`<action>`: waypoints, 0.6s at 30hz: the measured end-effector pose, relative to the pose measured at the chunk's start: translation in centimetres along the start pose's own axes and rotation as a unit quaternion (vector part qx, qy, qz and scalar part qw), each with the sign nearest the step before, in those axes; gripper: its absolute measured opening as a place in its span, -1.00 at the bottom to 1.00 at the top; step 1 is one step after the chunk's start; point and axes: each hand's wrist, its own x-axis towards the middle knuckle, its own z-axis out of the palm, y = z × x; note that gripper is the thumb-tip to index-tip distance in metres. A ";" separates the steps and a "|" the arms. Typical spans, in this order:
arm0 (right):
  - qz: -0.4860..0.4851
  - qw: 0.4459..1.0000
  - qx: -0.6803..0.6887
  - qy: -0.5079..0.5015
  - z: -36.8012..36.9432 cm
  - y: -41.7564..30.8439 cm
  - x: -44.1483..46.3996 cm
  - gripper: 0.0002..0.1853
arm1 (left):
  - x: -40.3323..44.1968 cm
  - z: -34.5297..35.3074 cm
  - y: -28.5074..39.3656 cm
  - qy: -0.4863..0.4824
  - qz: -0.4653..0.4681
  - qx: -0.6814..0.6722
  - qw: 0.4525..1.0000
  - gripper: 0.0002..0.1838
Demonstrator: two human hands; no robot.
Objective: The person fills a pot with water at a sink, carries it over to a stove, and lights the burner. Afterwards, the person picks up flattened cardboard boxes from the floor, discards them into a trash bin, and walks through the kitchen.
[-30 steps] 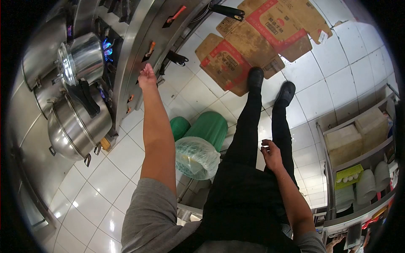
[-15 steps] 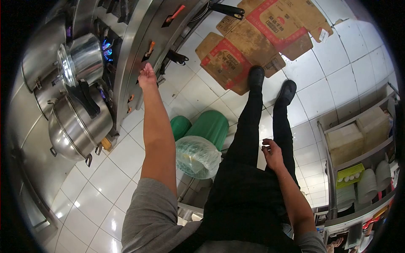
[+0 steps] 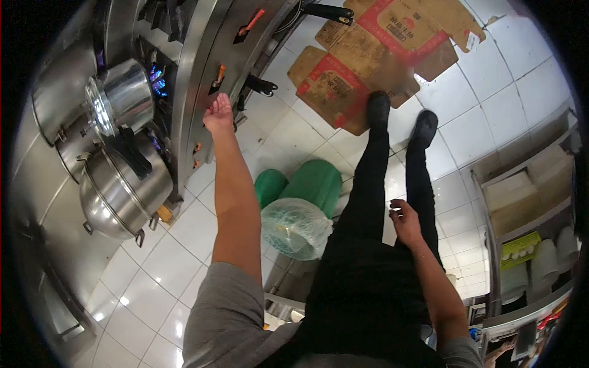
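My left hand point(image 3: 219, 114) reaches to the steel stove front point(image 3: 205, 92), fingers curved over a spot where a knob may sit; what it holds, if anything, is hidden. Orange-red knobs point(image 3: 221, 73) show just above it and others below. On the burners to the left are a pressure cooker point(image 3: 126, 95) with a black handle and a large two-handled steel pot point(image 3: 123, 190). A blue flame point(image 3: 157, 81) burns beside the cooker. My right hand point(image 3: 406, 223) hangs in front of my right leg, fingers apart and loosely bent, with nothing in it.
Flattened cardboard point(image 3: 343, 80) lies on the white tiled floor point(image 3: 294, 132) at my feet. Green bins point(image 3: 314, 184), one lined with clear plastic, stand between stove and legs. At the right, a shelf point(image 3: 491, 245) holds pale boxes, a green basket point(image 3: 520, 250) and stacked bowls. A black-handled pan point(image 3: 328, 13) juts out.
The whole view has shifted slightly, with stove, pots and bins now a little farther right. Both hands keep nearly the same pose.
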 end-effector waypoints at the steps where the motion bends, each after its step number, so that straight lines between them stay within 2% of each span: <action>1: 0.007 1.000 -0.006 -0.005 -0.2 -1.0 -0.1 -0.73 | 0.4 0.2 0.3 0.007 -0.012 0.006 1.000 -0.64; 4: -0.003 1.000 0.004 -0.001 0.2 -0.1 0.0 -0.72 | 0.8 0.3 0.8 0.040 -0.027 0.013 0.999 -0.70; 7: 0.025 1.000 -0.011 -0.001 0.1 -1.3 0.0 -0.72 | 1.6 0.1 1.0 0.026 -0.043 0.009 0.999 -0.74; 10: 0.013 1.000 -0.014 0.004 0.2 -1.3 0.0 -0.71 | 1.7 0.2 0.9 0.034 -0.049 -0.014 0.998 -0.73; 18: 0.036 0.999 0.034 -0.013 0.4 -1.1 0.2 -0.70 | 1.2 0.6 0.8 0.041 -0.025 0.043 0.998 -0.74</action>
